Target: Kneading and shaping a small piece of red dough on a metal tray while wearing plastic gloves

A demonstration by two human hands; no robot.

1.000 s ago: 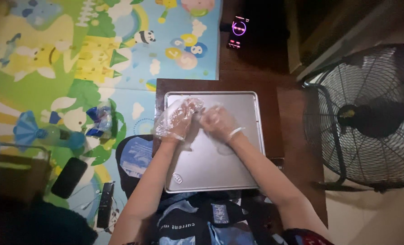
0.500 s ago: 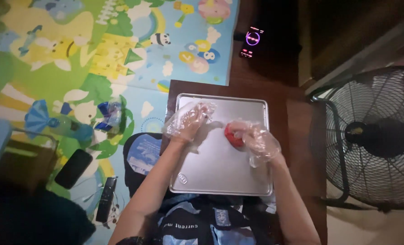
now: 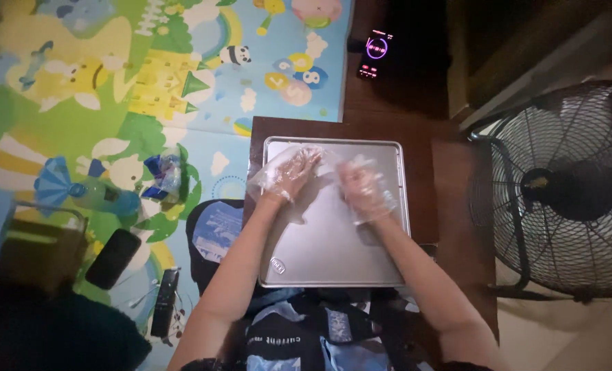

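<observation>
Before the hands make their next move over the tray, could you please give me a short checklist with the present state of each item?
1. Clear gloves cover both hands: left hand and right hand, ok.
2. Both hands over the metal tray: ok.
3. Tray lies fully on the dark wooden table: ok.
4. Something held in either hand: cannot tell, the palms face down.
5. Bare tray surface nearer the body: ok.
6. Floor fan stands apart from the tray: ok.
</observation>
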